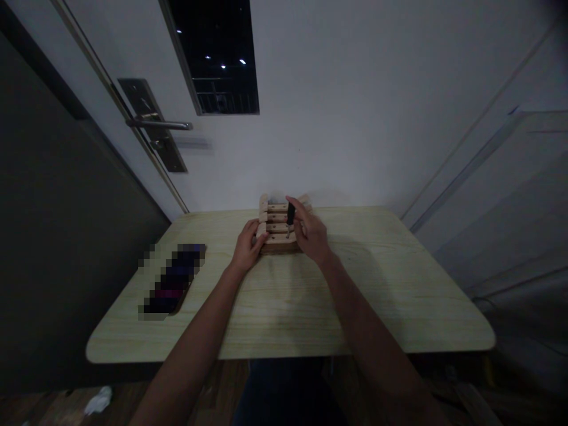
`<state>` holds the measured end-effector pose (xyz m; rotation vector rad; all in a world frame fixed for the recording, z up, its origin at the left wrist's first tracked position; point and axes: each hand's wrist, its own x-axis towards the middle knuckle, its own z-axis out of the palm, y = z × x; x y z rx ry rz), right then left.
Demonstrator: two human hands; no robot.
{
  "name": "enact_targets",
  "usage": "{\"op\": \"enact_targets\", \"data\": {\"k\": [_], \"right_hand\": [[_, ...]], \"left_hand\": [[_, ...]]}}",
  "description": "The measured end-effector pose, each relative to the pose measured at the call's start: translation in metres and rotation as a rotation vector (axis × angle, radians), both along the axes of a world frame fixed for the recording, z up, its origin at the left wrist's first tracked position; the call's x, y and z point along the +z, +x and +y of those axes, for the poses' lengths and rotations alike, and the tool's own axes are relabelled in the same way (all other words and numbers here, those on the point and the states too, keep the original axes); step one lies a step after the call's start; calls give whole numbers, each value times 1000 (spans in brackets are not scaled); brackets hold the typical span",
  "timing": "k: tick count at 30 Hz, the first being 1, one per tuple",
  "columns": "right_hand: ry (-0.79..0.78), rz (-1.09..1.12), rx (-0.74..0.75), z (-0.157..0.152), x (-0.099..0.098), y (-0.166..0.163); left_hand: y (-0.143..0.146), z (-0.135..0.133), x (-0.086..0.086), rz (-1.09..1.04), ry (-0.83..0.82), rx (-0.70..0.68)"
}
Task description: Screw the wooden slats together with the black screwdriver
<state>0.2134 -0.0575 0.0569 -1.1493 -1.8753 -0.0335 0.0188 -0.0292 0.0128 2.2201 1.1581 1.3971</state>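
A small wooden rack of stacked slats (277, 228) stands at the far middle of a pale wooden table (288, 296). My left hand (247, 245) grips the rack's left end, fingers curled against the slats. My right hand (310, 231) is closed round a small screwdriver with a black handle (290, 214). Its tip points down onto one of the slats near the rack's right side.
A dark flat blurred-out object (173, 278) lies on the table's left part. A white wall stands right behind the table. A door with a metal lever handle (162, 125) is at the left. A white scrap (98, 400) lies on the floor.
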Motion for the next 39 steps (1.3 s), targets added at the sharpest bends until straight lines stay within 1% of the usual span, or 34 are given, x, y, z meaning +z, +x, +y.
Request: {"op": "enact_targets", "data": {"k": [5,9,13,20,26,31,35,39], "right_hand": [[-86,41,10,-3,2,1],[-97,73,49,-1,0,2],[-96,160,88,2,-2,2],[-112,210,17,5,-8,-3],[-85,138,-30,4,-6,-4],[-63,99,10,-1,-2,-2],[-109,151,58,-1,0,0],[-117,204,90,2,-2,0]], "left_hand": [[0,0,0,12,0,3],[0,0,0,6,4,-4],[0,0,-1,8,3,0],[-1,1,-2,10,-9,4],[0,1,-2,9,5,0],[-1,2,-3,18,4,0],[-1,1,-1,14,3,-2],[-1,0,-1,10,-1,-1]]}}
